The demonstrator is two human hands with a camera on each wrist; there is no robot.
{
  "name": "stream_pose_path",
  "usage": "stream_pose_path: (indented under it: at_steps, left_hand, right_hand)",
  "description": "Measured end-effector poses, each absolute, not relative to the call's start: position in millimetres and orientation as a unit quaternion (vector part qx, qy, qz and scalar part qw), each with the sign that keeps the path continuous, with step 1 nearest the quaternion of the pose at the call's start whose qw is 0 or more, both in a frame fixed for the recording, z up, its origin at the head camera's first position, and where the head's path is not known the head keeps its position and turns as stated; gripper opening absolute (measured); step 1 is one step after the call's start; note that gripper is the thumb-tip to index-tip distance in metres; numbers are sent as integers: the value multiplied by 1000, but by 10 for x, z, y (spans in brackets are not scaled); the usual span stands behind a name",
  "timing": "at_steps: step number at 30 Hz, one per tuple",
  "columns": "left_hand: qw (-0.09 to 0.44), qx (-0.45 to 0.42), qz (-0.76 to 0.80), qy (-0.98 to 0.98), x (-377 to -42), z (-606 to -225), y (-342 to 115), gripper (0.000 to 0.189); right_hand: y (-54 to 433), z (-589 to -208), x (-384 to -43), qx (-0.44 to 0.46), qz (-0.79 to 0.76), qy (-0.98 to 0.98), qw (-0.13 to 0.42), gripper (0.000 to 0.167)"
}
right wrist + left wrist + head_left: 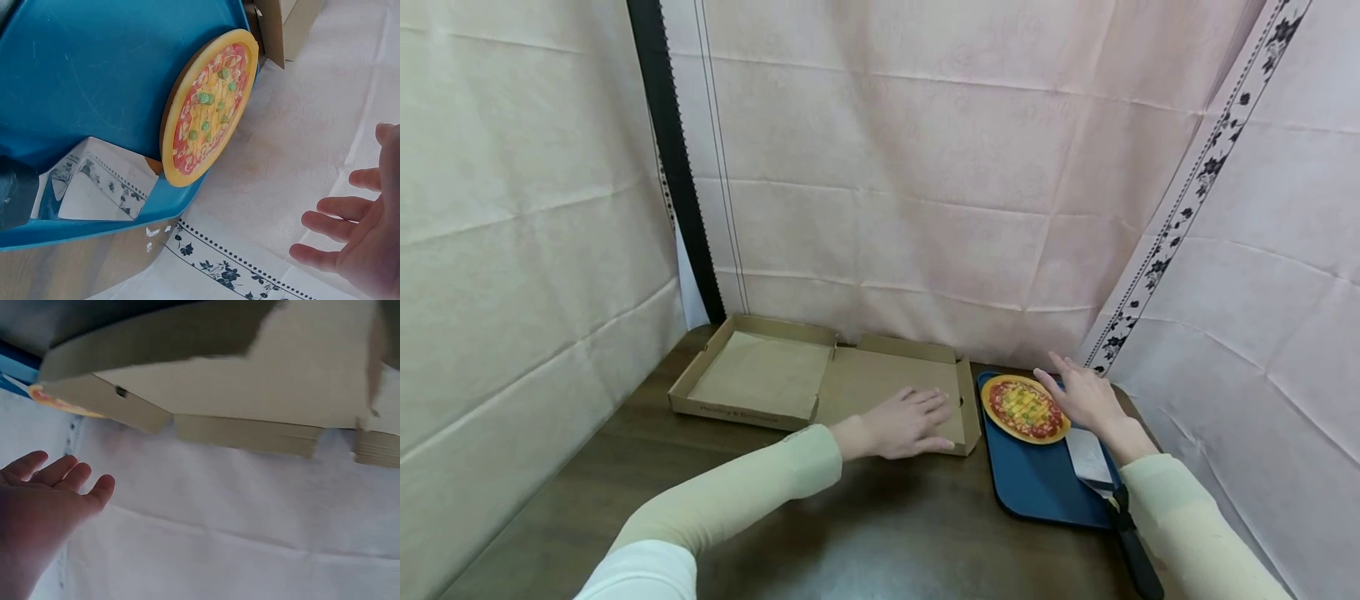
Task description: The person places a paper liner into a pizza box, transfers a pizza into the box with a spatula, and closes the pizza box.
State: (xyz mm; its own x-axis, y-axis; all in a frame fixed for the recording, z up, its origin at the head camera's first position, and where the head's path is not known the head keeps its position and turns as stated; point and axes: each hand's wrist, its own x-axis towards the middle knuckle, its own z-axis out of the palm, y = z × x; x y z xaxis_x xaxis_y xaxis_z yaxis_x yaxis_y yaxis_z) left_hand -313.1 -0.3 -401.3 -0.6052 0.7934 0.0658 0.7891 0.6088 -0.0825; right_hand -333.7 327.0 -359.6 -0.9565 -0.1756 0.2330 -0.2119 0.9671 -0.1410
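Note:
In the head view my left hand (pixel 904 423), fingers spread, hovers over the front of the open lid of a cardboard pizza box (pixel 758 415). My right hand (pixel 1084 402) is held with straight fingers beside a toy-like pizza (pixel 1024 408) and holds nothing. The pizza has a yellow crust, red sauce and green bits, and lies at the back of a blue tray (pixel 1037 492). A metal spatula (pixel 1088 457) with a black handle rests on the tray, its blade near the crust. In the right wrist view the right hand (pixel 369 225) is apart from the pizza (pixel 209 109).
Everything stands on a dark brown wooden table (pixel 865 525). Pale cloth curtains (pixel 910 192) hang close behind the box and tray and along both sides. The box's base (pixel 760 375) lies left of its lid, and the lid's right flap is close to the tray.

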Motion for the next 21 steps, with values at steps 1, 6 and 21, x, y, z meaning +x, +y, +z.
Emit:
stream_pose_path:
  at_steps: [1,6,21]
  left_hand:
    - [49,-449,26,-892,-3108,-4032,34,70]
    - [44,-468,42,-882,-3003,-4118,220,72]
    - [27,-408,67,-910,-2941,-4287,669,88]
  right_hand:
    - [3271,-3601,-3335,99,83,-986,109,69]
    - [3272,-3637,-3317,102,85,-985,107,68]
    - [3270,-3626,-3323,91,93,-986,102,69]
